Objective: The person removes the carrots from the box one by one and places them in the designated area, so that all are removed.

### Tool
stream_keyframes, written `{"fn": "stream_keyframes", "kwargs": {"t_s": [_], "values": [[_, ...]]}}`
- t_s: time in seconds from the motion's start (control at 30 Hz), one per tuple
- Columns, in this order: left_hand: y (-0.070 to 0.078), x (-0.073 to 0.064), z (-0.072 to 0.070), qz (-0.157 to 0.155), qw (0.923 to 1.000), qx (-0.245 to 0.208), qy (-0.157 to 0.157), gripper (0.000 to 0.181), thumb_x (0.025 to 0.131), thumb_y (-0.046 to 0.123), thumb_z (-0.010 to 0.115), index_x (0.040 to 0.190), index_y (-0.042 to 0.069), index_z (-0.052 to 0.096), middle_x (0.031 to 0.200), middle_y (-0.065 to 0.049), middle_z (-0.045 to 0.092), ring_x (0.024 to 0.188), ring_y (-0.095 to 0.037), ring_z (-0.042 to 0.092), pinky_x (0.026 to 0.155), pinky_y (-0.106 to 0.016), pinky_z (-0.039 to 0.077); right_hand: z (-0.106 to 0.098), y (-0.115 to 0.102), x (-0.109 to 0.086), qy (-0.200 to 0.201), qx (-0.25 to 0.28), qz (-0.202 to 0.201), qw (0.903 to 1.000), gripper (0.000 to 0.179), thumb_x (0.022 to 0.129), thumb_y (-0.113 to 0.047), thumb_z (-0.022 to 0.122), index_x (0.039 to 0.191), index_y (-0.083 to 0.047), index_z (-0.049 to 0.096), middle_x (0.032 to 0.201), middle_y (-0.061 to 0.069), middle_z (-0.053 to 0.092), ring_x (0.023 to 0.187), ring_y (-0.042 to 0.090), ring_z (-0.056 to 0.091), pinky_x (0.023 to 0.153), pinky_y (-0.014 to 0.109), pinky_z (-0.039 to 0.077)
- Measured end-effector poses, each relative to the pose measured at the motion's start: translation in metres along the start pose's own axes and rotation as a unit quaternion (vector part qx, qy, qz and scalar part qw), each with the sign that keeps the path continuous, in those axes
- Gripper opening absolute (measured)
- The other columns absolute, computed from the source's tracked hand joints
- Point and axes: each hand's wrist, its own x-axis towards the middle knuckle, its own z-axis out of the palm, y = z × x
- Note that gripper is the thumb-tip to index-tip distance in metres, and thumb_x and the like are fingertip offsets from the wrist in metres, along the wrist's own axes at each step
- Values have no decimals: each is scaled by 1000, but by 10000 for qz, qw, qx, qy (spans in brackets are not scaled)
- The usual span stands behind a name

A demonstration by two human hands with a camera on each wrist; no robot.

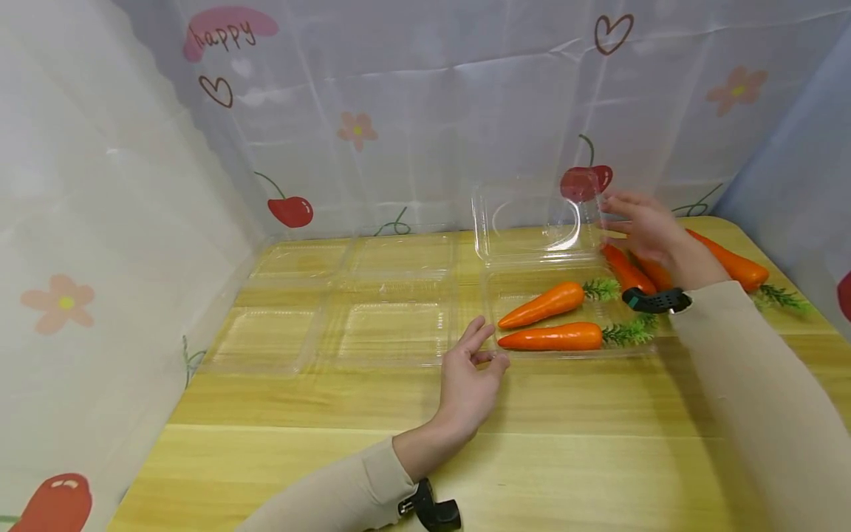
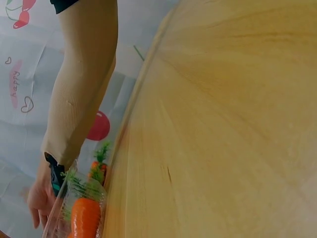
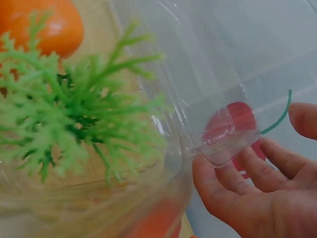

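A clear plastic clamshell box (image 1: 572, 355) lies with its hinged lid (image 1: 532, 222) raised behind it. Two orange toy carrots (image 1: 552, 336) with green leafy tops are in its base, their tips pointing left. My left hand (image 1: 468, 384) rests at the box's front left corner, fingers along the side and thumb at the front rim. At the raised lid's right edge is my right hand (image 1: 641, 225). In the right wrist view, the right hand's fingers (image 3: 262, 178) touch the lid's edge from outside, with the thumb held apart. The left hand is out of the left wrist view.
More toy carrots (image 1: 731, 262) lie on the right, partly hidden by the right forearm. Another open clear box (image 1: 392, 332) stands left of the filled one, with a further one (image 1: 266, 336) beyond it. A printed curtain (image 1: 432, 96) hangs behind the wooden table (image 1: 565, 458).
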Motion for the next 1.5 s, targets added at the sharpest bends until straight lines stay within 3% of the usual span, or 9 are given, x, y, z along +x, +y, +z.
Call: {"fn": "stream_keyframes", "kwargs": {"t_s": [0.1,0.27,0.4,0.67,0.9,1.17,1.27,1.37,1.5], "values": [[0,0,0,19,10000,-18,-19,50,91,-3,67,141,-3,60,162,-6,44,92,-8,63,69,-10,52,2,3,1,20,-436,185,9989,39,105,-45,52,140,-28,46,129,-10,45,124,19,45,89,22,58],[-1,-1,0,74,10000,-24,-32,50,91,-3,67,141,-3,60,162,-7,44,92,-8,63,70,-10,52,4,8,1,98,-1099,397,9931,63,105,-51,47,158,-19,33,128,-15,44,136,25,42,109,29,52],[-1,-1,1,53,10000,4,-22,50,91,-3,67,141,-3,60,162,-7,44,92,-8,63,69,-10,52,4,11,2,117,-1277,495,9905,73,107,-49,44,163,-9,23,127,-13,44,132,23,44,105,24,53],[-1,-2,1,57,10000,67,-34,50,92,-2,67,141,-2,60,162,-5,44,93,-9,63,70,-11,52,6,19,5,-38,-1710,669,9830,67,112,-37,38,160,6,20,154,22,30,130,34,41,125,52,32],[-1,-2,1,94,9999,53,-30,50,92,-2,67,142,-2,60,161,-4,45,93,-8,63,72,-11,54,9,15,2,-345,-1922,752,9779,68,113,-32,35,160,11,10,167,32,8,146,46,28,126,54,26],[-2,-3,0,88,9999,67,1,49,92,-2,67,141,-1,60,161,-4,45,93,-9,62,71,-11,53,24,-8,-13,-138,-3079,467,9502,72,111,-40,40,160,8,20,165,33,19,147,51,27,125,61,27],[-1,-2,0,93,9999,94,-16,49,93,-1,67,141,-1,60,161,-3,45,94,-9,62,71,-11,53,31,-12,-20,-238,-3222,83,9463,68,110,-42,44,158,4,32,162,29,32,144,45,36,120,55,39],[-1,-2,0,62,9999,101,-40,49,93,-1,67,142,-1,60,161,-1,45,94,-9,62,71,-11,53,37,-14,-28,-455,-3517,-356,9343,59,108,-42,50,152,-2,48,154,22,49,132,32,53,105,34,54],[-1,-2,-1,49,9999,119,-56,49,94,-1,67,142,-1,60,161,-1,45,95,-9,62,72,-11,53,45,-12,-37,-945,-3860,-791,9142,43,105,-32,60,142,-9,61,142,13,63,115,13,65,91,13,53]]}}
